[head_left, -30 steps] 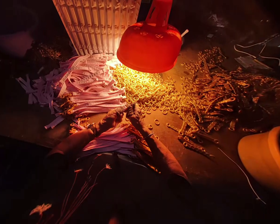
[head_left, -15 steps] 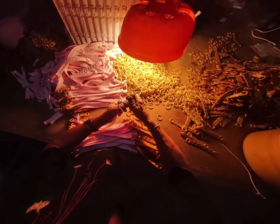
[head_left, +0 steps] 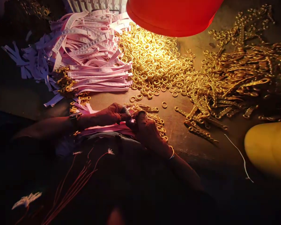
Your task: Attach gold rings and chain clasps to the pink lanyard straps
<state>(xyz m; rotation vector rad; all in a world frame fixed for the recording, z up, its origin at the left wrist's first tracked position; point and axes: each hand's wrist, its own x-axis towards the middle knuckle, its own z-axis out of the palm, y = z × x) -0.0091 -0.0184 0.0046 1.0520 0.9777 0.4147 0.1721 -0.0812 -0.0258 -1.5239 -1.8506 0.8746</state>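
Okay, so here's what I've got on the head cam right now, and the lighting is pretty moody. Both forearms come in low over the bench and the hands meet in the middle. The left hand (head_left: 100, 115) reaches across almost level from the left, with a dark wristband (head_left: 73, 117) on the wrist. The right hand (head_left: 147, 134) angles up from the lower right, with a thin pale bangle (head_left: 171, 153) on its wrist.

Neither hand is open wide. Both are closed in tight and pinching together, with the right fingertips (head_left: 140, 115) right up against the left hand's fingers. They're holding a small piece (head_left: 125, 114) between them, but it's too small and shadowed for me to tell exactly what it is.

Under the hands is a low stack of pink straps (head_left: 103, 128), with short gold link strips (head_left: 154, 117) just beside the right hand. Farther up sits a big heap of pink straps (head_left: 91, 62), next to a pile of gold rings (head_left: 154, 62). A few loose rings lie on the brown bench (head_left: 178, 125), and a mass of gold link strips (head_left: 243, 68) fills the right side.

A red shade (head_left: 173, 15) hangs over all this, and a yellow tub (head_left: 269, 147) sits at the right edge, with a thin white wire (head_left: 239, 156) just beside it.
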